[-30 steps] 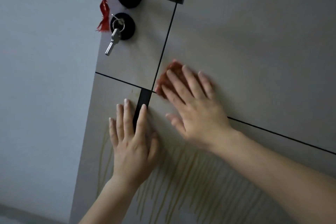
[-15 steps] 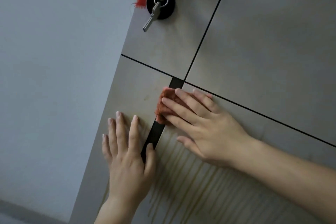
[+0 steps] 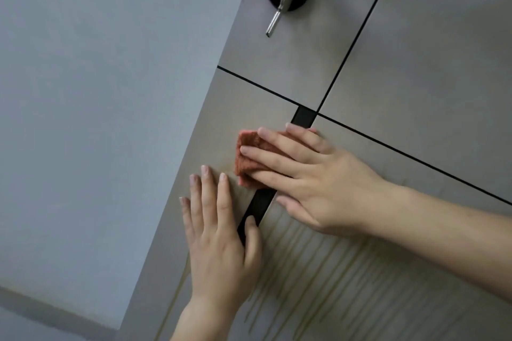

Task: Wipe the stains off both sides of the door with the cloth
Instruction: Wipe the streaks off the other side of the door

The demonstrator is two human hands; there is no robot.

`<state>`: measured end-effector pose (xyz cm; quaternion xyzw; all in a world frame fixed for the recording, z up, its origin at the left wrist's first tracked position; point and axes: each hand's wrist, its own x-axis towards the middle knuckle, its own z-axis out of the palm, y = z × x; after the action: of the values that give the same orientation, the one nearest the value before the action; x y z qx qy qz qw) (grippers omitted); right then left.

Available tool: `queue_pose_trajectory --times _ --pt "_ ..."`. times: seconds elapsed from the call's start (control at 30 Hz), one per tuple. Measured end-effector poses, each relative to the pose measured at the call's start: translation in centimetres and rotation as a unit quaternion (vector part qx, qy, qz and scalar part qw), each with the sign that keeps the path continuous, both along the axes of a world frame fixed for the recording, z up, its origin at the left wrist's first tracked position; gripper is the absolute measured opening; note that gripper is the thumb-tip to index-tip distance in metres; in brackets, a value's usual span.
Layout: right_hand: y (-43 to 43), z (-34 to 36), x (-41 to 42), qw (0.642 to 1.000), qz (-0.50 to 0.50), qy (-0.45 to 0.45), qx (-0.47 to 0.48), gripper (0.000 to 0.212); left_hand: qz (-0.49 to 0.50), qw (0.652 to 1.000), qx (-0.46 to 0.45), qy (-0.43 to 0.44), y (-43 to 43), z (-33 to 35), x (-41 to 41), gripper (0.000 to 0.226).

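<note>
Rust-red folded cloth (image 3: 247,158) is lying flat on the grey panelled door (image 3: 415,50), across its black vertical strip (image 3: 259,207) near the door's left edge. The right hand (image 3: 313,174) is pressing it with straight fingers. The left hand (image 3: 221,241) is resting flat, fingers spread, just below, beside yellowish drip stains (image 3: 318,266). A silver key (image 3: 277,14) is hanging above.

Your cloth (image 3: 247,158) fuzzy and rough, the door (image 3: 415,63) smooth and matt, the key (image 3: 273,22) shiny metal.

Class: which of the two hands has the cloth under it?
The right hand, pressing the reddish cloth to the door; the left hand lies bare on it.
</note>
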<state>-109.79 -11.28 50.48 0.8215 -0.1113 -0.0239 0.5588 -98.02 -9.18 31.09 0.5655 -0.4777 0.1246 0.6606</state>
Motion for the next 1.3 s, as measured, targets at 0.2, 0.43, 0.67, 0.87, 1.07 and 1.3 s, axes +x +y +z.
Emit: queue_pose_trajectory --times 0.2,0.43,0.67,0.87,1.07,1.3 --pt "-0.6 0.2 4.4 0.998 0.009 -0.055 -0.008 0.063 0.003 1.0 0.026 0.0 0.0 -0.3 -0.3 0.081" --pt "0.6 -1.1 -6.3 0.998 -0.017 -0.054 -0.034 0.059 0.01 0.999 0.046 0.004 -0.1 -0.5 -0.8 0.086" --pt "0.9 -3.5 -6.6 0.985 -0.041 -0.166 -0.022 0.068 -0.008 1.0 0.024 -0.004 0.3 1.5 -3.8 0.08" --pt "0.8 -1.2 -12.3 0.96 -0.053 -0.268 -0.056 0.063 -0.013 0.999 0.042 -0.031 0.1 1.8 -5.1 0.081" --pt "1.5 -6.6 -15.7 0.983 -0.054 -0.171 -0.028 0.06 -0.014 0.999 0.039 -0.032 0.5 2.1 -5.3 0.085" --pt "1.5 -4.7 -15.8 0.912 -0.081 -0.402 -0.032 0.071 -0.03 0.999 0.033 -0.008 0.9 2.9 -6.6 0.086"
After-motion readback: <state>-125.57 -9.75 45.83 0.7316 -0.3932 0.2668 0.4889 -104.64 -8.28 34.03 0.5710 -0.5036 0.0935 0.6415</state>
